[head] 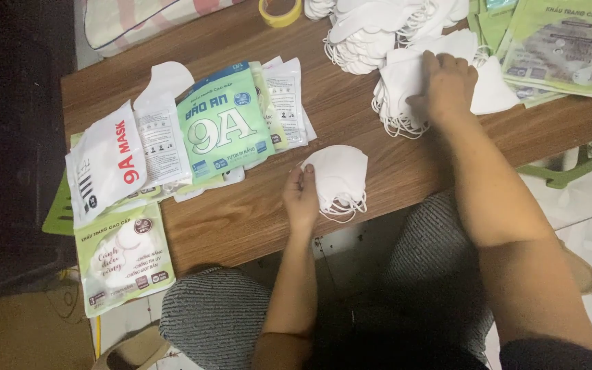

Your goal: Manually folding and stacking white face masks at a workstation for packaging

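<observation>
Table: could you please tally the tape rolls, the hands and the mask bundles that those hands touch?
Tape roll: 1
Hands: 2, left hand and right hand
Mask bundles touched: 2, near bundle and far bundle
Total: 5
</observation>
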